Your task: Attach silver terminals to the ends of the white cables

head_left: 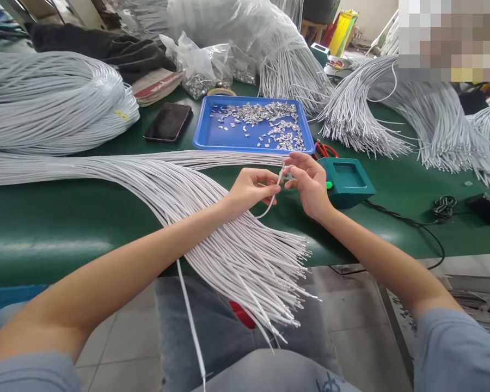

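Note:
My left hand (253, 190) pinches a single white cable (271, 202) close to its end. Touching the tip of that cable from the right, my right hand (309, 181) has its thumb and fingers pressed together; whatever small piece it holds is too small to name. Below my left forearm a thick bundle of white cables (228, 239) fans out over the table edge, their tips toward the lower right. Just behind my hands lies a blue tray (224, 142) with many small metal terminals (269, 113). A teal box (347, 179) with a green button stands beside my right hand.
A phone (168, 122) lies left of the tray. Coiled cables (53, 103) cover the left back, and more cable bundles (359, 109) lie at the right. Plastic bags of metal parts (204, 65) sit behind the tray. A black cord (412, 219) crosses the right side.

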A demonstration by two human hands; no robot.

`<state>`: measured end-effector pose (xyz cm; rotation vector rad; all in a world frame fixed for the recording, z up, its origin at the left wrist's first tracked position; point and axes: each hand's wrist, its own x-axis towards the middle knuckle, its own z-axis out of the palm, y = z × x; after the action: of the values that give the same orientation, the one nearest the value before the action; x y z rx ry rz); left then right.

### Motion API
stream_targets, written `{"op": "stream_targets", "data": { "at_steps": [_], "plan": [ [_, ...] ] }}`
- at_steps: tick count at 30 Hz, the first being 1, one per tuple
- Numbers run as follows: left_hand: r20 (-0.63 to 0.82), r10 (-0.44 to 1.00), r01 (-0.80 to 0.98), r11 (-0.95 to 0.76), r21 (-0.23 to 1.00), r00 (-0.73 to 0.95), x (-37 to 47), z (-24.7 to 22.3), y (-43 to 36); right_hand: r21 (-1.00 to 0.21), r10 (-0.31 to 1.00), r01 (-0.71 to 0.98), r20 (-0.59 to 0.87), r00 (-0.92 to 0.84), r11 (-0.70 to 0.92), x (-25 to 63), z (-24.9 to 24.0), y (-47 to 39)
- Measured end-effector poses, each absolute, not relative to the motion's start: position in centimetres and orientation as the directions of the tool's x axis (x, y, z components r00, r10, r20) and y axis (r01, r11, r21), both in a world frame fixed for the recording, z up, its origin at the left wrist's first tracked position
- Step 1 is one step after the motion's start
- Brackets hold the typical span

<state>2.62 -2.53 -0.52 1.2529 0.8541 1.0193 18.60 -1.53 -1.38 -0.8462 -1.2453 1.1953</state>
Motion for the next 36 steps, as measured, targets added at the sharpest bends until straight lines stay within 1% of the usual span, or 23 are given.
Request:
{"op": "stream_targets", "data": {
  "at_steps": [3,5,11,14,20,25,31,36],
  "plan": [
    [0.033,0.937,-0.136,0.015,0.991,0.347,2.64,-0.6,-2.48,-0.958,0.977,-0.24,0.187,-0.106,0.157,18.73,-1.03,-1.42],
    [0.033,0.935,-0.133,0.015,0.991,0.354,2.65,-0.68,-2.42,-0.959,0.976,-0.237,0.187,-0.114,0.156,18.74,-0.92,-1.41],
    [0.052,0.928,-0.101,-0.016,0.995,0.369,2.74,-0.73,-2.44,-0.958,0.968,-0.182,0.239,-0.084,0.221,18.72,-0.93,-1.29],
    [0.078,0.926,-0.114,-0.039,0.993,0.37,2.77,-0.67,-2.57,-0.956,0.964,-0.172,0.252,-0.082,0.236,18.63,-0.86,-1.44],
    [0.09,0.906,-0.198,-0.008,0.98,0.413,2.71,-0.67,-2.66,-0.954,0.946,-0.153,0.281,-0.16,0.258,18.33,-0.77,-2.0],
    [0.075,0.913,-0.205,0.009,0.979,0.401,2.74,-0.8,-2.64,-0.942,0.918,-0.132,0.331,-0.218,0.309,18.52,-0.95,-1.7],
    [0.069,0.923,-0.222,0.018,0.975,0.378,2.87,-0.82,-2.73,-0.919,0.894,-0.026,0.389,-0.221,0.393,18.62,-1.02,-1.74],
    [0.052,0.945,-0.226,0.024,0.974,0.324,2.83,-0.57,-2.72,-0.897,0.896,0.098,0.414,-0.16,0.432,18.79,-1.53,-1.62]
  ]
}}
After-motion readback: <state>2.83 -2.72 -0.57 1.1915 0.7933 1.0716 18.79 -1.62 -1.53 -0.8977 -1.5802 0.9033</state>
